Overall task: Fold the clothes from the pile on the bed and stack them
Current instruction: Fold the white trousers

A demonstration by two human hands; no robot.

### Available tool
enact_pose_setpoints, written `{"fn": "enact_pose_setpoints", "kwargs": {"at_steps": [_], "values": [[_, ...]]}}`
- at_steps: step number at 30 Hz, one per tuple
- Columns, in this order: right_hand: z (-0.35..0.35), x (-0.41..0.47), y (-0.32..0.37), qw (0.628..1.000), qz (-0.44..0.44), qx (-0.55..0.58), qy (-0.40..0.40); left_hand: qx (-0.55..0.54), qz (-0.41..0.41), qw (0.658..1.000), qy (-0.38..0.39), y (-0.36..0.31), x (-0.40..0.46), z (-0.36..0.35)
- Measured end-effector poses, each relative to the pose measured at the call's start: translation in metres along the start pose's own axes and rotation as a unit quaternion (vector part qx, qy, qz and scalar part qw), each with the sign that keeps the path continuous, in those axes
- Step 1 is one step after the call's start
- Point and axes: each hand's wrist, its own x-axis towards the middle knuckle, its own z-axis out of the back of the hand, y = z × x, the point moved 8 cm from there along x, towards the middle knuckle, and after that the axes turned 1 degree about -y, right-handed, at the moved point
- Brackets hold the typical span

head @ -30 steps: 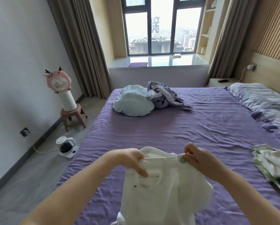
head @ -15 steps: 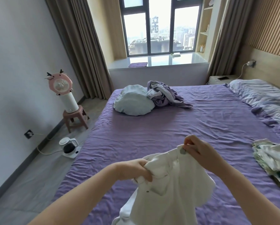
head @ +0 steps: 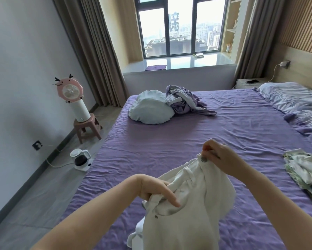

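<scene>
A pair of white trousers [head: 189, 210] hangs in the air above the near part of the purple bed [head: 169, 145]. My right hand [head: 222, 156] pinches the waistband by its metal button, held high. Lower and to the left, my left hand [head: 155, 188] grips the waistband's other end. The legs hang down out of view. A crumpled pile of purple and grey clothes [head: 184, 101] lies at the far end of the bed. At the right edge sits a stack of folded clothes [head: 306, 170] in white and green.
A pale blue round cushion [head: 151, 107] lies beside the pile. A pillow and duvet [head: 296, 101] fill the bed's far right. On the floor to the left stand a kettle [head: 80, 158] and a stool with a pink fan [head: 70, 91].
My left hand has dropped lower along the waistband while the right hand stayed raised, so the waistband now slants. The view has tilted down a little.
</scene>
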Motion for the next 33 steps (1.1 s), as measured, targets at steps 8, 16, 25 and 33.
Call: {"fn": "enact_pose_setpoints", "kwargs": {"at_steps": [8,16,25,33], "values": [[0.002,0.002,0.002,0.999,0.036,-0.034,0.003,0.123,-0.028,0.991,-0.033,-0.004,-0.002,0.004],[0.001,0.005,0.0,0.998,0.047,-0.05,-0.005,0.067,-0.068,0.99,-0.108,-0.002,-0.004,0.014],[0.006,0.004,-0.003,0.997,0.049,-0.055,-0.016,0.049,-0.089,0.99,-0.099,-0.007,-0.001,-0.004],[0.008,0.0,-0.006,0.997,0.039,-0.071,-0.017,0.017,-0.088,0.982,-0.168,-0.006,-0.002,0.001]]}}
